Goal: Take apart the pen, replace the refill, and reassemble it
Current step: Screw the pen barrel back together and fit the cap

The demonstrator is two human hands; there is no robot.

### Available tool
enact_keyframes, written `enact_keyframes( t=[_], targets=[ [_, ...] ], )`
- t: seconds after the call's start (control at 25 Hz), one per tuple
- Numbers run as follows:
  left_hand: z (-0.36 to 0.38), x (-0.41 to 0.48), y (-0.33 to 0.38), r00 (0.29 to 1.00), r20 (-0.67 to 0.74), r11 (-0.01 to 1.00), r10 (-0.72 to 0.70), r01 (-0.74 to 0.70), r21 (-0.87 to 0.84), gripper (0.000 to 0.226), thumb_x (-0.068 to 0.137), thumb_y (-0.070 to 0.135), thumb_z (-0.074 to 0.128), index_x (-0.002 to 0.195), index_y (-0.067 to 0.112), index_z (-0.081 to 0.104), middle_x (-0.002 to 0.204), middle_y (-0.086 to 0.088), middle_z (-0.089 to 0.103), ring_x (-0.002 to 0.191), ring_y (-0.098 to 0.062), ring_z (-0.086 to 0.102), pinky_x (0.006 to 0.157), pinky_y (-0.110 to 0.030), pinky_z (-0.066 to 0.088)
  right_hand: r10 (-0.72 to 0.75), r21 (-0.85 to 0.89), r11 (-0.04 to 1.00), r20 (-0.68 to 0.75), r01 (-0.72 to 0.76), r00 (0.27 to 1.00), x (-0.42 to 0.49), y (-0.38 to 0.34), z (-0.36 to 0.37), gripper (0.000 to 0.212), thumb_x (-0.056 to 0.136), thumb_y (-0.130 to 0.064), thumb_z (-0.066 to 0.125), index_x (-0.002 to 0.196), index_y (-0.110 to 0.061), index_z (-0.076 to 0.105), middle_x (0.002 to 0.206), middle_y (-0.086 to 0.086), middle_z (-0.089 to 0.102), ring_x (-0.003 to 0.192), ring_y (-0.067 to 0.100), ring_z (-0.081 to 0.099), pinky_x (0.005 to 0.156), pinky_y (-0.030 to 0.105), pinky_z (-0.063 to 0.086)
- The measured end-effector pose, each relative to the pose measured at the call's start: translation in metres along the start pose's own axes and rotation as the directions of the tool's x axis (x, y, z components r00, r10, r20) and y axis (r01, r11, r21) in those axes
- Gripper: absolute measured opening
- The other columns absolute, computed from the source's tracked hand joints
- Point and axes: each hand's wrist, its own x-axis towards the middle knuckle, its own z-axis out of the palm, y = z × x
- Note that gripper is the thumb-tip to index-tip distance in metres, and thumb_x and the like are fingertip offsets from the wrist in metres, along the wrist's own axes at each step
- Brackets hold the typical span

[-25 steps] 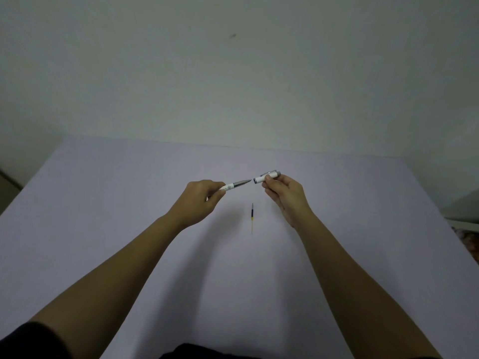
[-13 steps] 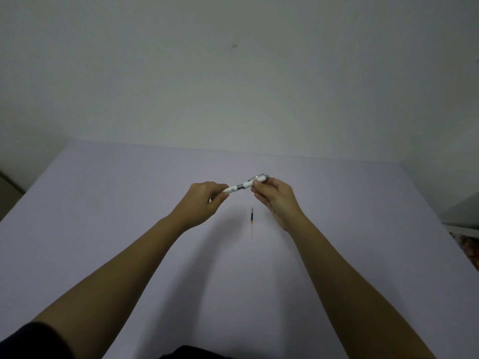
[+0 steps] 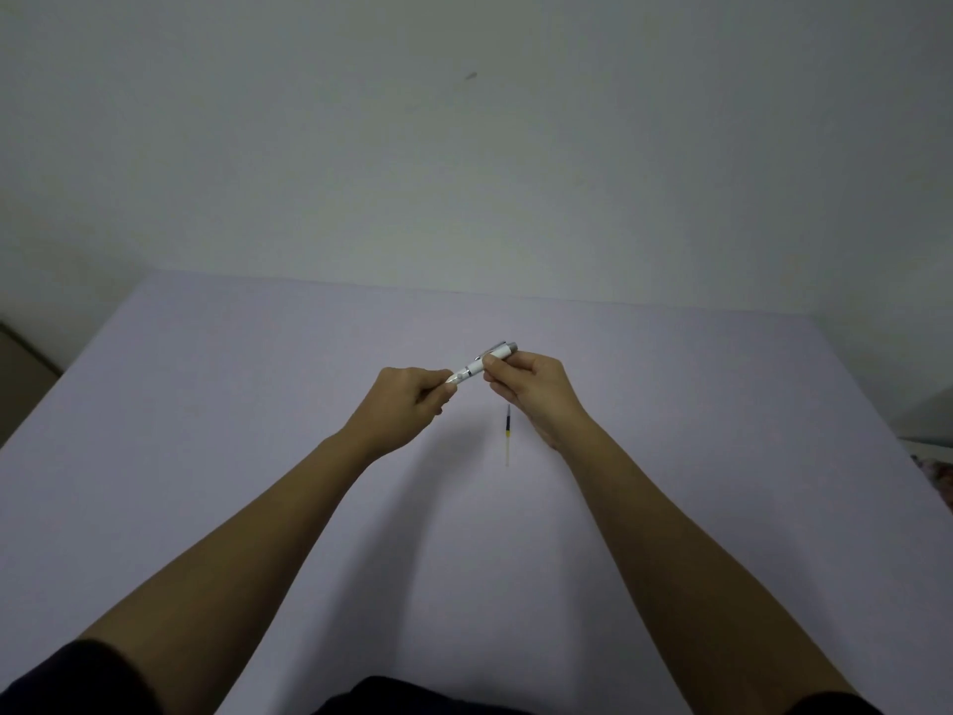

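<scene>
A white pen (image 3: pixel 477 367) with a grey end cap and a metal band is held in the air above the table, tilted up to the right. My left hand (image 3: pixel 410 404) pinches its lower front end. My right hand (image 3: pixel 531 387) grips its upper rear half. The two halves sit pushed together at the band. A thin loose refill (image 3: pixel 508 435), dark at its far end and yellowish toward me, lies on the table just below and between my hands.
A pale lilac table (image 3: pixel 258 456) spreads under both arms, against a plain white wall. Its right edge runs close to some objects at the far right (image 3: pixel 933 472).
One second ago the two pen halves were apart with the refill showing between them. My hands have since come together and the halves have slid closed over the refill.
</scene>
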Motion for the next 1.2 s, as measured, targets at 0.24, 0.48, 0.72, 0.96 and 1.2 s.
enact_keyframes(
  t=[0.24, 0.48, 0.72, 0.96, 1.2],
  targets=[
    [0.032, 0.001, -0.011, 0.993, 0.049, 0.991, -0.111, 0.107, 0.074, 0.034, 0.091, 0.025, 0.054, 0.07, 0.002, 0.066, 0.065, -0.012, 0.053, 0.061, -0.022, 0.051, 0.057, -0.019, 0.037, 0.024, -0.11, 0.993, -0.074, -0.032, 0.997, 0.01, 0.028, -0.003, 0.018, 0.089, -0.032, 0.058, 0.1, -0.021, 0.068, 0.1, 0.0, 0.069, 0.101, 0.015, 0.066, 0.092, 0.027, 0.052],
    [0.084, 0.011, -0.031, 0.929, 0.105, 0.934, -0.356, 0.353, 0.046, 0.047, 0.091, 0.02, 0.055, 0.046, 0.014, 0.043, 0.042, 0.002, 0.042, 0.037, -0.009, 0.039, 0.039, -0.011, 0.033, 0.009, -0.664, 0.732, -0.217, -0.154, 0.976, 0.014, 0.107, -0.043, 0.044, 0.1, -0.023, 0.031, 0.14, -0.004, 0.035, 0.15, 0.013, 0.035, 0.14, 0.024, 0.029, 0.115, 0.03, 0.02],
    [0.134, 0.026, -0.051, 0.871, 0.091, 0.875, -0.482, 0.473, 0.109, 0.036, 0.095, 0.019, 0.048, 0.07, -0.005, 0.06, 0.057, -0.011, 0.052, 0.06, -0.026, 0.048, 0.055, -0.033, 0.035, 0.077, -0.933, 0.324, -0.14, -0.158, 0.987, 0.009, 0.172, -0.06, 0.052, 0.101, -0.026, 0.023, 0.147, -0.007, 0.011, 0.159, 0.01, 0.004, 0.147, 0.024, 0.003, 0.118, 0.039, 0.008],
    [0.171, 0.019, -0.061, 0.877, -0.013, 0.875, -0.48, 0.48, 0.064, 0.027, 0.096, 0.019, 0.043, 0.102, -0.004, 0.057, 0.092, -0.017, 0.058, 0.08, -0.027, 0.053, 0.066, -0.032, 0.041, -0.011, -0.953, 0.251, -0.177, -0.169, 0.984, 0.008, 0.196, -0.057, 0.055, 0.099, -0.029, 0.025, 0.147, -0.01, 0.007, 0.159, 0.008, 0.004, 0.147, 0.022, 0.003, 0.119, 0.04, 0.004],
    [0.179, 0.022, -0.058, 0.684, 0.008, 0.621, -0.729, 0.667, -0.412, 0.023, 0.096, 0.026, 0.047, 0.084, 0.008, 0.055, 0.072, -0.004, 0.051, 0.068, -0.019, 0.049, 0.049, -0.014, 0.037, -0.075, -0.953, 0.257, -0.185, -0.16, 0.98, 0.008, 0.201, -0.055, 0.055, 0.098, -0.028, 0.029, 0.147, -0.009, 0.012, 0.158, 0.008, 0.011, 0.147, 0.022, 0.009, 0.118, 0.038, 0.005]
  ],
)
